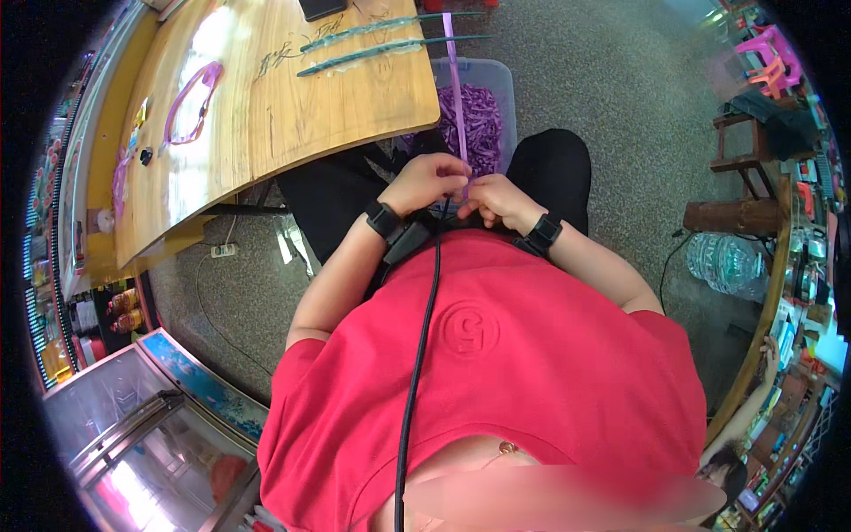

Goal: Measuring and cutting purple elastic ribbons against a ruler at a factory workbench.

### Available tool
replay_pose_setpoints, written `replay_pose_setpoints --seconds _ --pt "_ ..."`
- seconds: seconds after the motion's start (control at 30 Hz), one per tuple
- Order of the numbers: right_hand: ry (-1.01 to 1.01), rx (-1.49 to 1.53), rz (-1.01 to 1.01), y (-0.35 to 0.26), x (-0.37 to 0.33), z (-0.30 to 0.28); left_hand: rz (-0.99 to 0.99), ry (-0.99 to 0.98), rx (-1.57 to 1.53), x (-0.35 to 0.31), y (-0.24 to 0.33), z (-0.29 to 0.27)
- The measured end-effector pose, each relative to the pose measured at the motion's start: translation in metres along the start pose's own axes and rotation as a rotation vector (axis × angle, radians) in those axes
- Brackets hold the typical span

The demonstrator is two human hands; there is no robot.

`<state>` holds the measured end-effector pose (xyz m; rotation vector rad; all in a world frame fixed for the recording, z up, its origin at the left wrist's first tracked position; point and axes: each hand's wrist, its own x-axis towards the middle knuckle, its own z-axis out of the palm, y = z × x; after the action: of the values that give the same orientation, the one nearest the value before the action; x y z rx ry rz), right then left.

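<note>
A narrow purple ribbon (457, 89) runs from the ends of two dark green rods down to my lap. My left hand (427, 183) is closed, its fingertips pinching the ribbon's lower end. Just to its right, my right hand (503, 202) is also closed, thumb and fingers bent around the same end. The hands nearly touch, and the exact grip is partly hidden by the fingers. Beneath the ribbon, a clear plastic bin (507, 89) between my knees holds many purple strips (483, 124). The rods (363, 57) lie stuck along the tabletop, their tips jutting past its edge.
The wooden table (266, 133) on the left bears a purple lanyard-like loop (191, 106) and a dark phone (322, 7). A black cable (425, 328) hangs down my front. Right: wooden stool (749, 146), water bottles (725, 264), another person's arm (745, 412). Lower left: glass-topped freezer (151, 443).
</note>
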<state>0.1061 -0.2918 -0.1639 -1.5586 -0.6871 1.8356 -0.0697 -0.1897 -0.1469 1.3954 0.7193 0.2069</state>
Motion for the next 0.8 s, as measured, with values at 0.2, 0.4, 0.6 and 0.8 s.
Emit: replay_pose_setpoints --seconds 0.2,0.4,0.6,0.8 --pt "-0.014 0.05 0.012 0.003 0.003 0.003 0.348 0.074 0.175 0.016 -0.024 -0.001" --pt "-0.055 0.169 0.022 0.002 0.003 -0.011 0.221 0.227 0.188 0.014 -0.015 -0.005" --pt "0.186 -0.079 -0.651 -0.033 0.002 -0.004 0.311 0.31 0.326 0.003 -0.001 0.004" --pt "0.365 -0.245 -0.869 -0.099 0.019 0.003 0.277 0.304 0.392 0.0 0.008 0.01"
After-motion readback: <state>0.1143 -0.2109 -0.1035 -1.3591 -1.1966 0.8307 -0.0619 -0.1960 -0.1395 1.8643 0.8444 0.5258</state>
